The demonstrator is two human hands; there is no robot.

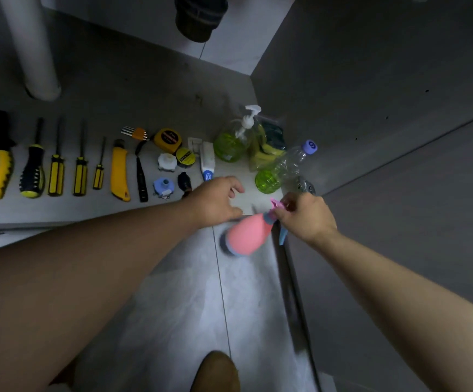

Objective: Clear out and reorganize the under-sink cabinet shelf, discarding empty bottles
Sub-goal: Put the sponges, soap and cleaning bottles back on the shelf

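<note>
My right hand [304, 216] grips the pink-and-blue trigger head of a pink spray bottle [248, 234], which hangs tilted just over the front edge of the cabinet shelf [93, 89]. Beside it, my left hand [215, 200] hovers over the shelf edge with loosely curled fingers and holds nothing. Further back on the shelf's right end stand a pump bottle of green liquid [231, 144], a yellow-green sponge pack [266, 148] and a clear plastic bottle [282, 171] with a purple cap and a little green liquid, leaning over.
Tools lie in a row on the shelf: pliers [0, 171], several screwdrivers [55, 174], a yellow utility knife [119, 171], a tape measure [168, 140], tape rolls, a white tube [208, 162]. A white drain pipe [31, 49] rises at back left. The open cabinet door [399, 222] stands right.
</note>
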